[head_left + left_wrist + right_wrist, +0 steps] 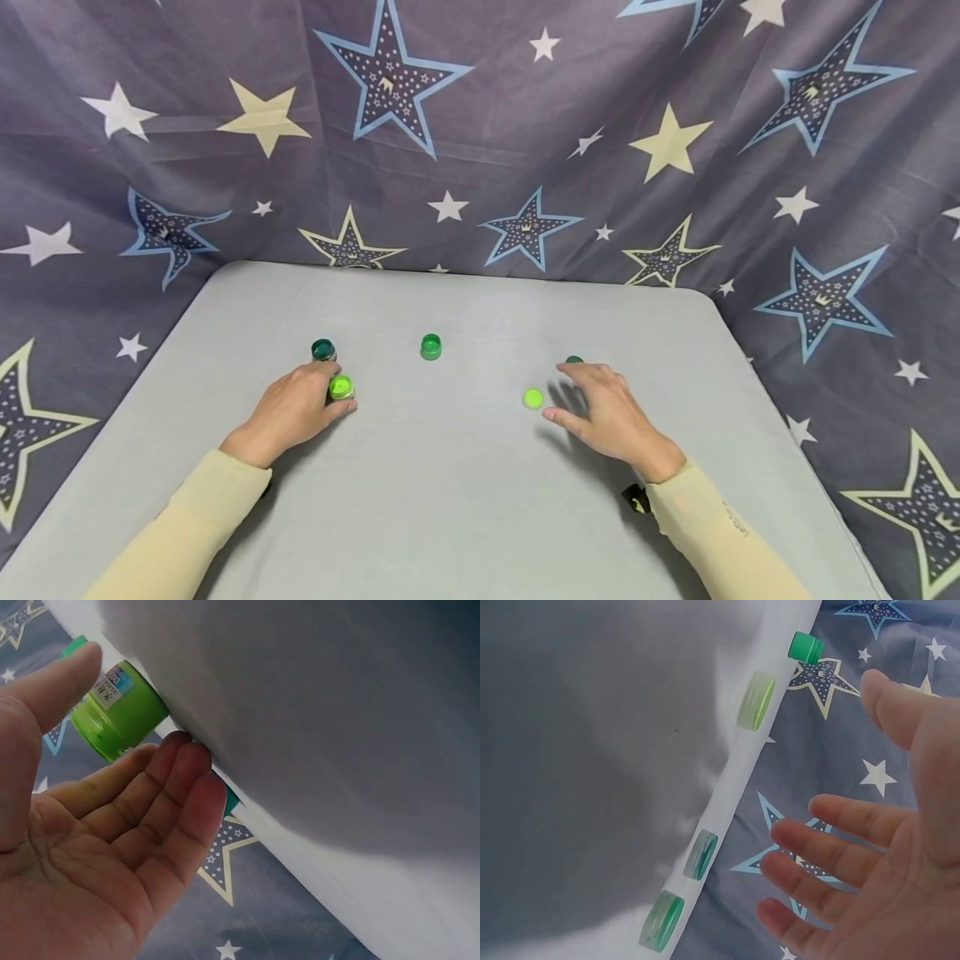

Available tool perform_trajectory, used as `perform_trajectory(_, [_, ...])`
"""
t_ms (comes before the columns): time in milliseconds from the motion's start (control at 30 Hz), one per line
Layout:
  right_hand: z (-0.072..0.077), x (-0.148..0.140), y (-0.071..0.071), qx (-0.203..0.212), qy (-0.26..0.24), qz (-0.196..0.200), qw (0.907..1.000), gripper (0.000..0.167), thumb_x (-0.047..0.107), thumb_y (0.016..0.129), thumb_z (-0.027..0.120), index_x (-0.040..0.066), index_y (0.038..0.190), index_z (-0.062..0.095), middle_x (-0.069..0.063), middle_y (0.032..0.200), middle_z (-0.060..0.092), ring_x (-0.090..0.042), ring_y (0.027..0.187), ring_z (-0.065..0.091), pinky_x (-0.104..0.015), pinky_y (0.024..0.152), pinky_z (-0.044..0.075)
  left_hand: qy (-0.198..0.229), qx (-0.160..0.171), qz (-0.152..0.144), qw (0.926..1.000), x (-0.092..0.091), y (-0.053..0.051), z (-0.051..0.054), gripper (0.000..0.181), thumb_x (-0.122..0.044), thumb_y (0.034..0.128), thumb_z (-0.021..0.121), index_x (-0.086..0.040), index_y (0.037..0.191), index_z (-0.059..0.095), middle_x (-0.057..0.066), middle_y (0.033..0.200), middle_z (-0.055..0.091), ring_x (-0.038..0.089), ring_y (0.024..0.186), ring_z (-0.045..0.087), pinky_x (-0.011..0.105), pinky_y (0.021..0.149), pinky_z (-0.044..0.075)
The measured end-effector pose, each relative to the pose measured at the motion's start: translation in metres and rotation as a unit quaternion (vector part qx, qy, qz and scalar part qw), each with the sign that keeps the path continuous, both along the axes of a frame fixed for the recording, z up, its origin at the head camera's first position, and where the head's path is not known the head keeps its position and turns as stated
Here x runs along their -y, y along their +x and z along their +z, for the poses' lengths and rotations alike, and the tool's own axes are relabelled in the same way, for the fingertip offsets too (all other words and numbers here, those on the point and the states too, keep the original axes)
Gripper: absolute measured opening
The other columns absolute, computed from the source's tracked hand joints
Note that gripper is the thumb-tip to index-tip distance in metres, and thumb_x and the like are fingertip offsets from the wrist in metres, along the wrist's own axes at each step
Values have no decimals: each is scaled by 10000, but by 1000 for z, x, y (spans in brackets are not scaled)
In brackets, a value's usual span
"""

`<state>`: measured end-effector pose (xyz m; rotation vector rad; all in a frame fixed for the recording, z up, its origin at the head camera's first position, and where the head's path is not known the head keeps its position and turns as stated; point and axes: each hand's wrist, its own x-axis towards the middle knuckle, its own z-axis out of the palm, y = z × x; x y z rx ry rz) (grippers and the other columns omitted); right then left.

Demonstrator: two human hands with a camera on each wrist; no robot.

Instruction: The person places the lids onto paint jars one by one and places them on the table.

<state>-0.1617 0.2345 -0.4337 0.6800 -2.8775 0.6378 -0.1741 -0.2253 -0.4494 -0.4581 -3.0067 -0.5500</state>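
A light green paint jar [341, 387], its top uncovered, stands between the thumb and fingers of my left hand [292, 408]. In the left wrist view the thumb lies across in front of this jar and the fingers extend beside it; firm contact cannot be made out. Just beyond the fingertips is a dark green jar [323, 350], partly covered by them. My right hand [607, 412] hovers over the table with fingers spread, holding nothing. Near its thumb lies a light green lid [533, 398]. A dark teal lid [574, 359] shows past its fingertips.
A green jar [431, 347] stands uncovered farther back, between the hands. The right wrist view also shows a green lid [661, 921] beside the teal one. The pale table [450, 500] meets a star-patterned cloth [480, 125] at its back and sides.
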Motion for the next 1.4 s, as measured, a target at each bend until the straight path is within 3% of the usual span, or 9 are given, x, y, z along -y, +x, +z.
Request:
perform_trajectory(467, [-6,8,-5,-119,-68,115,9998,726,469,884,789,38,1426,569,-142,1374,625,-342,1262,557,-536,1047,389,-14,-99,-39,9999,1,0,-1,282,-190,864,838,-57,895,591,41,785,509,206,686,451,388,610,396])
perform_trajectory(767, [-4,16,-8,136,-9,141,9998,702,418,882,807,13,1408,578,-153,1319,652,-305,1139,616,-523,1012,418,-36,-49,14,10000,-2,4,3,289,-199,854,849,-73,885,591,26,768,492,197,679,434,368,606,367])
perform_trajectory(1033, [-1,16,-11,162,53,60,9998,684,397,868,826,29,1395,592,-144,1261,677,-285,1099,623,-506,963,430,138,-46,-151,9998,-15,8,10,269,-182,847,853,-79,910,613,5,752,508,185,675,448,361,599,382])
perform_trajectory(1400, [0,20,-13,116,20,47,9999,623,350,841,860,33,1333,648,-119,1177,708,-288,1063,640,-470,895,434,366,-159,-297,9988,-31,13,14,270,-143,827,859,-54,972,649,10,821,615,179,694,546,411,632,474])
